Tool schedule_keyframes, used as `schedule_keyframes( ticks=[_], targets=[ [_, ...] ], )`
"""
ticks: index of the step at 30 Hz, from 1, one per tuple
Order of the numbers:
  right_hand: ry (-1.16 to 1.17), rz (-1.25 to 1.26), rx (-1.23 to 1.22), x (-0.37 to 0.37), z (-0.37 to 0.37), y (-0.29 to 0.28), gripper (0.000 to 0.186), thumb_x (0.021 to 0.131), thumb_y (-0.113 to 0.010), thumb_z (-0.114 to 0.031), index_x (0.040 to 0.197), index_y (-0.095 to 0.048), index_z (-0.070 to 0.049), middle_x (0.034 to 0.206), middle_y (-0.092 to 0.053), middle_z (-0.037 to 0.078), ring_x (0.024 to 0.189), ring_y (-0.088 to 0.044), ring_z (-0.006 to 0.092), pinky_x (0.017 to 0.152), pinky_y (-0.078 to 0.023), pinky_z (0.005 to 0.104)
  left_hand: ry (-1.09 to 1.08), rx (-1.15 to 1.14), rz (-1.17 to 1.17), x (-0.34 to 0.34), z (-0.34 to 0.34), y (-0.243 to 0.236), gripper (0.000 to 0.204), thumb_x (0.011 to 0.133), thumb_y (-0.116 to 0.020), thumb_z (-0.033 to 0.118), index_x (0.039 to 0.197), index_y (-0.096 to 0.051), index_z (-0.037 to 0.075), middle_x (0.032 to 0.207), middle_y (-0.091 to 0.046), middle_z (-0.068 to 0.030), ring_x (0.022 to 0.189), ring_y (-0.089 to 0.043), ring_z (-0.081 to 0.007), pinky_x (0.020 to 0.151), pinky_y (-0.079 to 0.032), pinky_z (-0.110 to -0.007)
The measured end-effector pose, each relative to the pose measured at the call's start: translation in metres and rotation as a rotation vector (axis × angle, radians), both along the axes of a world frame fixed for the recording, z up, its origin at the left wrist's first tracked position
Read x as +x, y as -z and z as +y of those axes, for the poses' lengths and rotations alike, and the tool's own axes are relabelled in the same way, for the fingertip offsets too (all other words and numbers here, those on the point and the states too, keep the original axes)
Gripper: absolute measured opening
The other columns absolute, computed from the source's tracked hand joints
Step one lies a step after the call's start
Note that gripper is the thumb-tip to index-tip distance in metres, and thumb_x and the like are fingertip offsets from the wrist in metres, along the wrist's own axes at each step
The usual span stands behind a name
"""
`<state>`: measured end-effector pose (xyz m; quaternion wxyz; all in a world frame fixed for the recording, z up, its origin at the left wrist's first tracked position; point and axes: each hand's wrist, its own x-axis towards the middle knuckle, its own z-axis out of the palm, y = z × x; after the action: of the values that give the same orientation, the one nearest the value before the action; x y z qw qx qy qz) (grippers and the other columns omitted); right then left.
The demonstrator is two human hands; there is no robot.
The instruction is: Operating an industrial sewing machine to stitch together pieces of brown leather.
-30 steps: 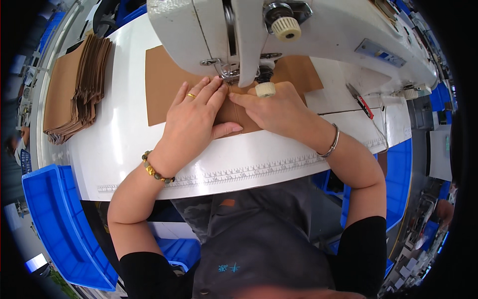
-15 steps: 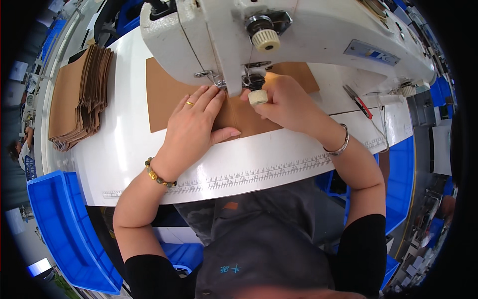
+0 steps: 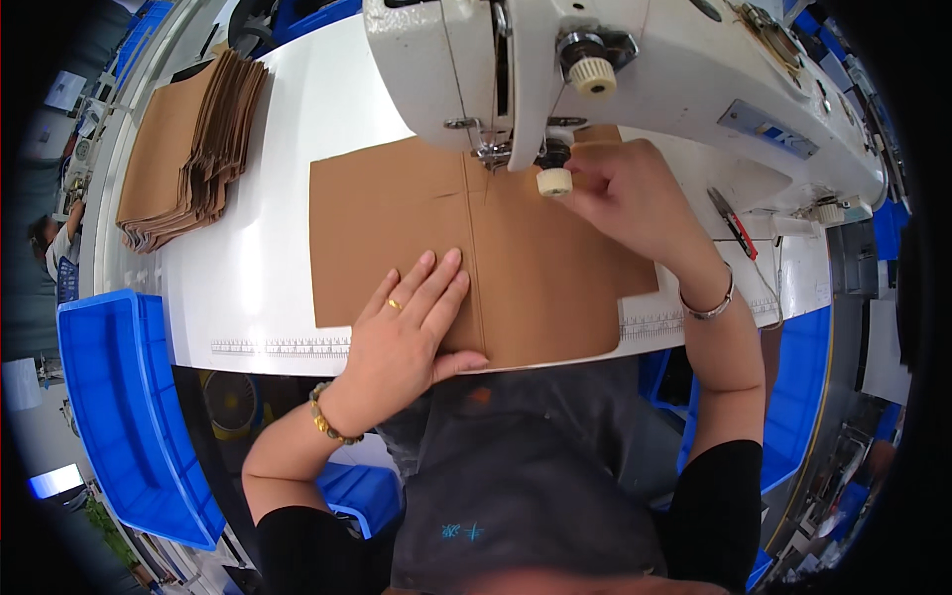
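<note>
On the white table [image 3: 248, 268], under the head of the sewing machine [image 3: 635, 69], lies a brown sheet [image 3: 397, 223] with a stitched seam running down its middle. Compared with half a second ago, more of the sheet shows on the near side of the needle: its near edge now overhangs the table edge toward the person, where before it lay mostly under the hands and machine. Left hand [image 3: 402, 342] has moved nearer the table edge; it rests flat, fingers together and extended, palm pressing the sheet just left of the seam, a ring on one finger and a beaded bracelet at the wrist. Right hand [image 3: 625, 193] has shifted to the right of the needle area, fingers curled at the sheet's far right part beside a small cream knob [image 3: 554, 181]; whether it pinches the sheet or only presses it cannot be told. Stack of brown pieces [image 3: 183, 149] sits unchanged at the table's far left. Blue bin [image 3: 119, 416] stands left of the table; its contents cannot be made out.
</note>
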<state>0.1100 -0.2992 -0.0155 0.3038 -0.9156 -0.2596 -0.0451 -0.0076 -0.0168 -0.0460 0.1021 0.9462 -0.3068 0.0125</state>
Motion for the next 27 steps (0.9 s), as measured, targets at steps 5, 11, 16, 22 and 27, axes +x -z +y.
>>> schedule_keyframes(
  ticks=[5,11,16,22,27],
  targets=[
    [0.114,0.083,0.086,-0.011,-0.019,-0.006,0.021,0.089,-0.074,-0.026,0.095,-0.077,-0.006,0.078,-0.074,0.009,0.062,-0.068,0.0205,0.062,-0.051,0.033,-0.014,0.005,0.014,-0.046,-0.007,0.003,0.099,0.07,-0.079,0.059,0.146,-0.053,0.002,0.158,-0.049,-0.0143,0.146,-0.045,-0.0347,0.117,-0.038,-0.053],
    [0.223,0.305,0.142,-0.11,-0.052,-0.003,0.023,0.093,-0.074,-0.024,0.089,-0.076,-0.001,0.066,-0.067,0.008,0.056,-0.06,0.0098,0.053,-0.043,0.0267,-0.005,0.093,-0.048,-0.057,-0.002,0.014,0.087,0.071,-0.08,0.029,0.148,-0.051,0.002,0.159,-0.047,-0.0144,0.149,-0.043,-0.0331,0.118,-0.036,-0.052],
    [0.301,0.788,0.24,-0.176,-0.08,0.018,0.034,0.096,-0.072,-0.03,0.083,-0.075,0.001,0.059,-0.066,0.007,0.052,-0.058,0.0107,0.052,-0.043,0.0254,0.013,-0.009,0.032,-0.066,-0.007,0.003,0.073,0.078,-0.069,0.014,0.148,-0.053,0.002,0.158,-0.049,-0.0143,0.147,-0.045,-0.0332,0.119,-0.035,-0.052],
    [0.441,0.896,0.742,-0.2,-0.099,0.036,0.031,0.098,-0.072,-0.025,0.106,-0.074,0.005,0.084,-0.072,-0.001,0.075,-0.061,0.0036,0.066,-0.049,0.0232,0.217,-0.009,0.046,-0.095,-0.019,0.001,0.066,0.084,-0.067,0.025,0.146,-0.056,0.004,0.157,-0.05,-0.0146,0.147,-0.045,-0.0324,0.117,-0.036,-0.052],
    [0.551,0.415,0.473,-0.245,-0.147,-0.028,0.024,0.093,-0.075,-0.013,0.108,-0.075,0.006,0.089,-0.075,0.002,0.08,-0.065,0.0085,0.072,-0.049,0.0241,0.346,-0.06,0.096,-0.088,-0.014,-0.003,0.112,0.07,-0.056,0.09,0.146,-0.056,0.007,0.156,-0.049,-0.018,0.147,-0.042,-0.0394,0.12,-0.021,-0.065]
  ],
)
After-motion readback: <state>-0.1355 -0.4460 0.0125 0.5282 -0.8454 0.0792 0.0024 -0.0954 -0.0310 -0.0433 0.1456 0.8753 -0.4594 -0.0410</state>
